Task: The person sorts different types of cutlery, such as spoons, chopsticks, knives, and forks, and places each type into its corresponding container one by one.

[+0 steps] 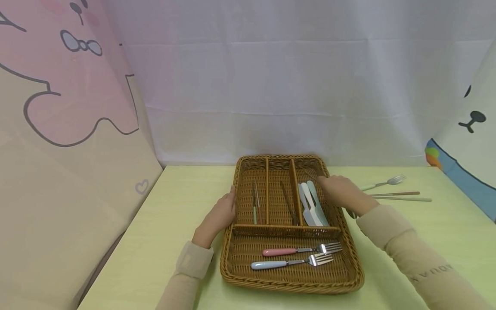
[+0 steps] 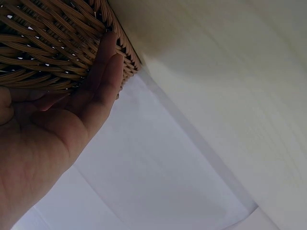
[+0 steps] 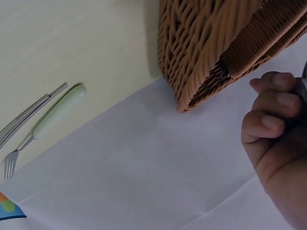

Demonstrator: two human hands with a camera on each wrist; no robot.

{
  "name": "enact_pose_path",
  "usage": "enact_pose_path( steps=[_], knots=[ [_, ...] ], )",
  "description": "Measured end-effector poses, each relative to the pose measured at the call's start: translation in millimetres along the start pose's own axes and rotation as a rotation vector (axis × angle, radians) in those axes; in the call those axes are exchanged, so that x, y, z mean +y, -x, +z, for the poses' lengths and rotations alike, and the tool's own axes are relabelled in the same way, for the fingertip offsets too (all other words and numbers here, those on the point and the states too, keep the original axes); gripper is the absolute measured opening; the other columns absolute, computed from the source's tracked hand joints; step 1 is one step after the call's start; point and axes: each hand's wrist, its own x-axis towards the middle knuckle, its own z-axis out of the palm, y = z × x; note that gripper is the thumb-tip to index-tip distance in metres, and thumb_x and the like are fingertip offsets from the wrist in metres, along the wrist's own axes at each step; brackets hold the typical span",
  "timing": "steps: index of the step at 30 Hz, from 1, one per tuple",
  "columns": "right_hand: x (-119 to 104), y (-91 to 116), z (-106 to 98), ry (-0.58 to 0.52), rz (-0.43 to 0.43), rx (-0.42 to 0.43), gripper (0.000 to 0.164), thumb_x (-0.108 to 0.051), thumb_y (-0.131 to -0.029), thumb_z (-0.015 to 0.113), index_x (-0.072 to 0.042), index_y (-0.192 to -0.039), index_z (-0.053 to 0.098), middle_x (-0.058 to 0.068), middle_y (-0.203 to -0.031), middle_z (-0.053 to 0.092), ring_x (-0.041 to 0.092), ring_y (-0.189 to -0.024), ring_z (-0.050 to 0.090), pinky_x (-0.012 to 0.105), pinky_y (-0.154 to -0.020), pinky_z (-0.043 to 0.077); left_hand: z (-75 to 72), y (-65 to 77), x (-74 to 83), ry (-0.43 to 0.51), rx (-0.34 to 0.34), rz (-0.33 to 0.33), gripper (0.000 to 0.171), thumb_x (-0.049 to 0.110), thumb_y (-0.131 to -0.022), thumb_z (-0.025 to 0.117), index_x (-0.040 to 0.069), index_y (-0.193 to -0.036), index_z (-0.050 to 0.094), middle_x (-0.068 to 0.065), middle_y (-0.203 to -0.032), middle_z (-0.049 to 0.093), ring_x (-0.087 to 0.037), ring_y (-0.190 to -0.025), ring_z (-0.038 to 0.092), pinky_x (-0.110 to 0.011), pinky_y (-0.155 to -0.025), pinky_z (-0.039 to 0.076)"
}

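Note:
A brown wicker cutlery tray (image 1: pixel 292 285) lies on the table, divided into compartments. Against its left outer wall rests my left hand (image 1: pixel 221 213), fingers (image 2: pixel 108 79) fairly straight along the weave. Over the right rim is my right hand (image 1: pixel 345 193), beside the knives. In the right wrist view its fingers (image 3: pixel 271 123) curl round a shiny metal utensil (image 3: pixel 304 85), mostly hidden, kind unclear. The tray's right compartment holds three knives (image 1: pixel 310 202); the middle, a brown-handled utensil (image 1: pixel 287 200); the left, chopsticks (image 1: pixel 258 202). In front lie a pink-handled fork (image 1: pixel 280 252) and a blue-handled fork (image 1: pixel 271 265).
Right of the tray, a green-handled fork (image 1: pixel 381 184) and chopsticks (image 1: pixel 403 196) lie on the pale yellow table (image 1: pixel 155 241). A white cloth (image 1: pixel 271 86) hangs behind the table, with printed cloths at both sides.

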Motion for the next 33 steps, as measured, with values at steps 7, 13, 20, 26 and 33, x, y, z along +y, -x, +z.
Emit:
enact_pose_path(
  steps=[7, 13, 20, 26, 33],
  knots=[
    [-15, -14, 4, -0.035, -0.014, -0.026, 0.029, 0.005, -0.088, 0.046, 0.011, -0.116, 0.049, 0.006, -0.057, 0.052, 0.016, -0.048, 0.049, 0.036, -0.049, 0.048, 0.5, -0.2, -0.6, -0.013, 0.003, 0.008, 0.048, 0.01, -0.099, 0.028, -0.01, -0.14, 0.013, -0.025, -0.107, 0.057, -0.021, -0.073, 0.051, -0.046, -0.085, 0.049],
    [-30, -23, 6, -0.043, 0.0, -0.066, 0.034, 0.002, -0.09, 0.043, 0.012, -0.122, 0.045, 0.017, -0.078, 0.063, 0.019, -0.054, 0.053, 0.036, -0.052, 0.05, -0.7, 0.6, 0.4, -0.013, -0.003, 0.007, 0.049, 0.01, -0.099, 0.028, -0.011, -0.14, 0.013, -0.023, -0.101, 0.057, -0.019, -0.07, 0.049, -0.045, -0.082, 0.05],
    [-46, -28, 4, -0.048, -0.025, -0.126, 0.04, 0.004, -0.091, 0.039, 0.018, -0.128, 0.035, 0.035, -0.123, 0.049, 0.041, -0.102, 0.055, 0.049, -0.088, 0.048, -0.5, 0.4, 0.5, -0.013, -0.004, 0.011, 0.049, 0.008, -0.098, 0.03, -0.011, -0.14, 0.014, -0.022, -0.099, 0.057, -0.019, -0.068, 0.048, -0.045, -0.08, 0.051],
    [-56, -34, 5, -0.098, -0.002, -0.174, 0.044, 0.009, -0.09, 0.038, 0.016, -0.132, 0.031, 0.035, -0.123, 0.05, 0.041, -0.107, 0.052, 0.049, -0.09, 0.046, -0.2, 0.1, 0.4, -0.01, -0.018, -0.003, 0.049, 0.009, -0.099, 0.029, -0.01, -0.141, 0.012, -0.021, -0.099, 0.056, -0.018, -0.067, 0.048, -0.044, -0.079, 0.051],
    [-65, -43, 7, -0.242, 0.045, -0.222, 0.048, 0.011, -0.088, 0.043, 0.01, -0.135, 0.031, 0.026, -0.093, 0.061, 0.02, -0.058, 0.057, 0.033, -0.053, 0.051, -2.3, 2.6, 1.2, 0.004, 0.002, 0.049, 0.05, 0.006, -0.098, 0.028, -0.014, -0.139, 0.01, -0.019, -0.089, 0.055, -0.019, -0.063, 0.046, -0.044, -0.073, 0.051]
  ],
)
